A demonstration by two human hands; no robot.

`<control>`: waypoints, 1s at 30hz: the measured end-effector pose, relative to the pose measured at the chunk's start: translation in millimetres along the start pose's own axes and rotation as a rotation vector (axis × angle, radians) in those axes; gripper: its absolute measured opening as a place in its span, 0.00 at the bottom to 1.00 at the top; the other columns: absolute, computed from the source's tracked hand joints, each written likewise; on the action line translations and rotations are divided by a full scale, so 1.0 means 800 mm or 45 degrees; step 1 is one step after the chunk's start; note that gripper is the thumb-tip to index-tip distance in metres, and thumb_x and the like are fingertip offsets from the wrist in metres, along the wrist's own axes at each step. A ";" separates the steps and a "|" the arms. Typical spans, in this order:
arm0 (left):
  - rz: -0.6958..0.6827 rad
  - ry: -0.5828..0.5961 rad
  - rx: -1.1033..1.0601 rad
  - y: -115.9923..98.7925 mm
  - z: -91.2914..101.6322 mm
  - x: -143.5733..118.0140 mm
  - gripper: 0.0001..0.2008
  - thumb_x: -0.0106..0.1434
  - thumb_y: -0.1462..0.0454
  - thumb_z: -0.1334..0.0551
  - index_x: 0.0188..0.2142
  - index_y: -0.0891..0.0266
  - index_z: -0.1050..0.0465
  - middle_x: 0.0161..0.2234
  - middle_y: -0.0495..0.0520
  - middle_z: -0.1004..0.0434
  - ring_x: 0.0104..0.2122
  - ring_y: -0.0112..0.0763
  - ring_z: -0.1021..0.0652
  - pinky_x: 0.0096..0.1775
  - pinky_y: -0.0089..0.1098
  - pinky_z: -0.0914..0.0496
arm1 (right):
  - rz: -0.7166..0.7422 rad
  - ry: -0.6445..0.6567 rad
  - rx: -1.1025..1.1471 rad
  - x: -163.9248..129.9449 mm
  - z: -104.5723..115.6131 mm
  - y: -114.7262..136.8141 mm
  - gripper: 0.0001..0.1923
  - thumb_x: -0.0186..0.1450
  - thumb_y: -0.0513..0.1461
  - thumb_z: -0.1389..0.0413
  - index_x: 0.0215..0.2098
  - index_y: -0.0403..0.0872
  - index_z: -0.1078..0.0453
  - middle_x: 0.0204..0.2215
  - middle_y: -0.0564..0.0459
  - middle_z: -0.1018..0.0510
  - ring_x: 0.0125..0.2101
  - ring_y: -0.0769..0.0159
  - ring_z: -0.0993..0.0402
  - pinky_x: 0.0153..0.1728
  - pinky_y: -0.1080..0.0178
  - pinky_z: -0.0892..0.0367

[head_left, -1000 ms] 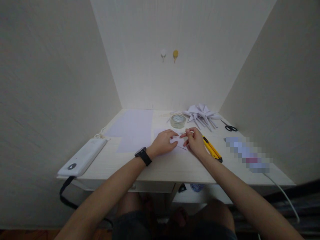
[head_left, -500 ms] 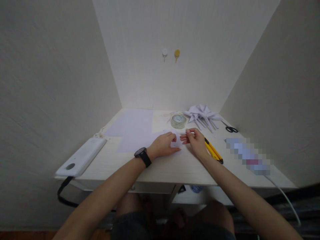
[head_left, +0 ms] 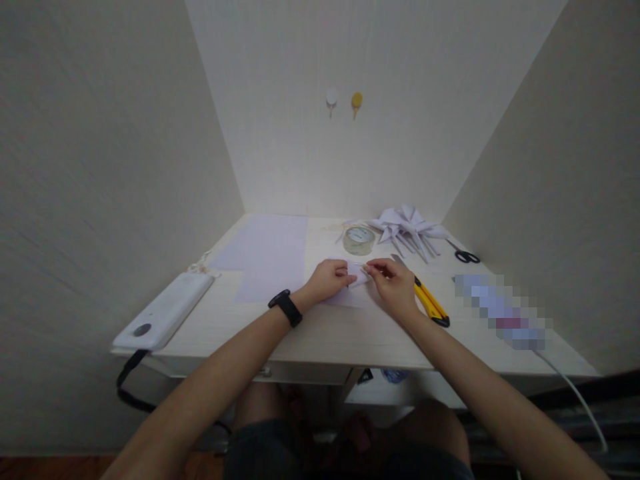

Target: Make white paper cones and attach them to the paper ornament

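Note:
At the middle of the desk, my left hand [head_left: 331, 280] pinches the left side of a small white piece of paper [head_left: 358, 273]. My right hand [head_left: 393, 285] has its thumb and fingers closed on the right edge of the same paper. A black watch [head_left: 286, 307] is on my left wrist. Under and beside my left hand lies a sheet of paper [head_left: 270, 283]. A yellow box cutter [head_left: 431, 301] with its blade out lies just right of my right hand. Behind the hands stands a roll of clear tape [head_left: 359, 241].
Folded white paper shapes [head_left: 407, 230] are heaped at the back right, near black-handled scissors [head_left: 466, 256]. A blurred power strip [head_left: 500, 312] with a cable lies at the right. A white box-like device [head_left: 165, 310] is at the left. More sheets [head_left: 280, 240] lie at the back left.
My right fingers, spread earlier, have closed on the small paper's edge. My left hand has turned slightly, and its thumb now presses on the paper.

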State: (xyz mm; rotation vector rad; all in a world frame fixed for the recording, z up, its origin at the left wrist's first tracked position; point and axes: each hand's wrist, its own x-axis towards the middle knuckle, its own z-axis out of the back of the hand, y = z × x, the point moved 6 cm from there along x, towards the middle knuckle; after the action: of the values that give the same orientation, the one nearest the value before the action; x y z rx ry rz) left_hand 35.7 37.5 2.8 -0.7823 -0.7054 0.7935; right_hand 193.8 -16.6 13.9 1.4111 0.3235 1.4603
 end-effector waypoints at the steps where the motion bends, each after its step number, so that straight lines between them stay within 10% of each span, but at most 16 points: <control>1: 0.033 0.010 -0.050 0.001 -0.001 0.000 0.15 0.58 0.61 0.35 0.21 0.62 0.38 0.18 0.43 0.34 0.19 0.22 0.33 0.24 0.24 0.40 | 0.063 -0.021 -0.066 0.000 0.003 0.005 0.11 0.62 0.47 0.41 0.31 0.49 0.24 0.30 0.49 0.18 0.31 0.59 0.23 0.34 0.58 0.27; 30: 0.356 -0.102 -0.712 0.004 0.000 -0.002 0.03 0.61 0.68 0.36 0.32 0.67 0.27 0.26 0.53 0.22 0.26 0.25 0.21 0.23 0.21 0.33 | -0.041 0.035 -0.180 -0.005 0.003 -0.004 0.14 0.67 0.51 0.48 0.38 0.50 0.31 0.21 0.54 0.21 0.24 0.59 0.22 0.26 0.62 0.33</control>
State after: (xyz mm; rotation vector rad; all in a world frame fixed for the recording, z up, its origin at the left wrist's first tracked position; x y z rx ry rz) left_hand 34.1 37.5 -0.3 -1.3829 -0.9178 0.8932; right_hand 196.3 -19.1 9.6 1.2687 0.2536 1.4488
